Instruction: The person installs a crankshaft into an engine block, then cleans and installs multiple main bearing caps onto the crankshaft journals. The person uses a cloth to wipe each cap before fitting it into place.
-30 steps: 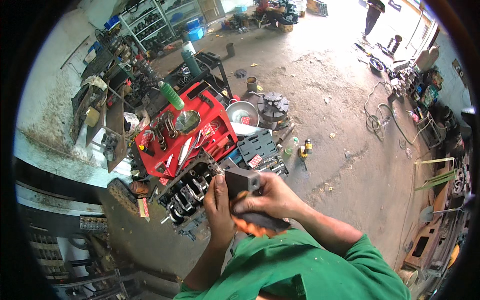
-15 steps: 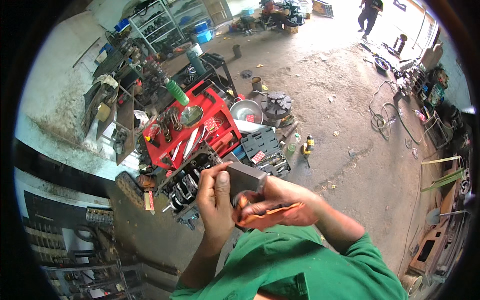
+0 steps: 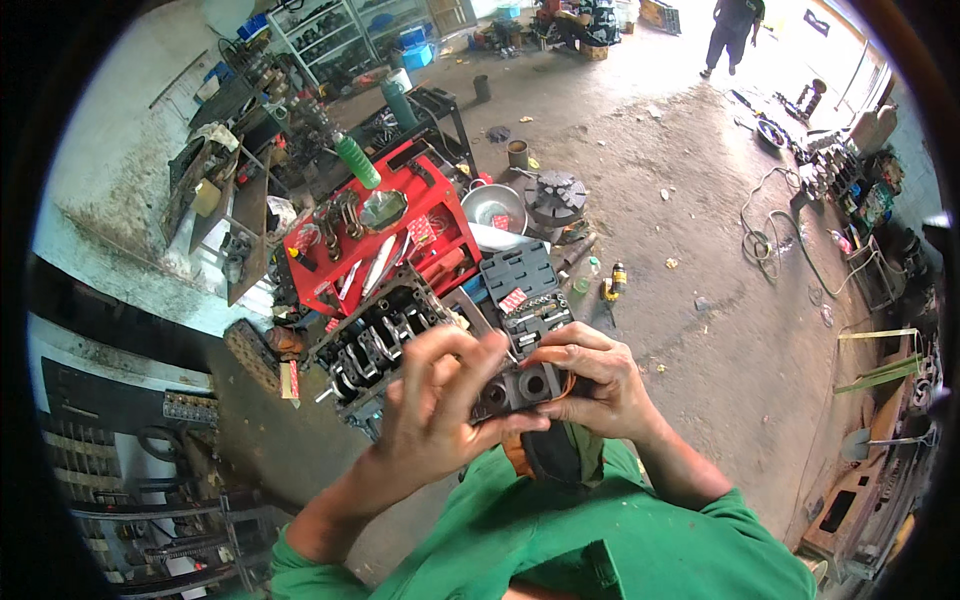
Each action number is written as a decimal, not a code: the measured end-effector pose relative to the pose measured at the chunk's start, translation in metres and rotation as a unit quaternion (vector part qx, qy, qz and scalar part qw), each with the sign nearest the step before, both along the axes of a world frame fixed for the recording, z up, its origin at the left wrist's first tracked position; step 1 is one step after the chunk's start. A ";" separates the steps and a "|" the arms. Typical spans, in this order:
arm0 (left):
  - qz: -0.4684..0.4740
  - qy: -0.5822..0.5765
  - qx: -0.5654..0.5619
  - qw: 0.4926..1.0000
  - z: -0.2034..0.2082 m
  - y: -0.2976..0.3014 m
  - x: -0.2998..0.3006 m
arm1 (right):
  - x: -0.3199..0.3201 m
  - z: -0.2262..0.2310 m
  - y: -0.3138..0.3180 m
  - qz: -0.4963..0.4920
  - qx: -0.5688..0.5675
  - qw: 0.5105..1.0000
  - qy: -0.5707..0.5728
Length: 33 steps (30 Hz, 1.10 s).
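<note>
Just in front of my green shirt I hold a dark grey metal block point(image 3: 537, 384) with round holes in the face turned up toward me. My right hand point(image 3: 600, 385) grips its right end, fingers over the top and thumb along the lower edge. At the left end, my left hand point(image 3: 435, 395) has its thumb under the block and its bent fingers, slightly blurred, over the top. An orange and dark cloth point(image 3: 560, 455) hangs below the block, against the shirt. Beyond my left hand lies an engine block point(image 3: 375, 350) with its crankshaft showing.
A red tool tray point(image 3: 440, 205) with parts and a green bottle point(image 3: 355, 162) stands beyond the engine block. Right of it are an open socket set point(image 3: 525, 290), a metal bowl point(image 3: 493, 208) and a yellow-black drill point(image 3: 614, 282) on the floor. A person point(image 3: 735, 35) stands far off.
The block has turned from its smooth flat face to a face with holes. My right hand has shifted from the cloth to the block's end; the cloth now hangs beneath.
</note>
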<state>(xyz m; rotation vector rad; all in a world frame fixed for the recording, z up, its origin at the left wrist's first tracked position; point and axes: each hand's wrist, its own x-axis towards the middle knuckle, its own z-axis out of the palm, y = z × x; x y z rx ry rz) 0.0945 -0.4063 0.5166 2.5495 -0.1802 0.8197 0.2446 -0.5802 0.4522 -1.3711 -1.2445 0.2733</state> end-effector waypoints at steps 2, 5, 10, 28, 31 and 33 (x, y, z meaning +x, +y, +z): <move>0.012 0.055 -0.177 0.983 0.003 -0.003 -0.007 | 0.000 -0.009 -0.003 0.003 0.042 0.999 -0.006; 0.017 0.049 -0.135 0.990 -0.003 -0.005 -0.013 | 0.001 -0.025 -0.007 -0.016 0.094 0.995 0.039; 0.060 0.070 -0.146 0.985 -0.010 -0.022 -0.027 | -0.001 -0.045 -0.006 0.012 0.025 0.989 0.146; 0.069 0.066 -0.130 0.987 -0.007 -0.008 -0.036 | -0.007 -0.033 -0.003 -0.012 0.009 0.998 0.053; 0.060 0.053 -0.138 0.987 -0.009 -0.004 -0.035 | -0.004 -0.029 -0.001 -0.010 0.008 0.999 0.052; 0.053 0.040 -0.145 0.987 -0.010 -0.001 -0.035 | -0.004 -0.027 0.004 -0.004 0.007 0.999 0.051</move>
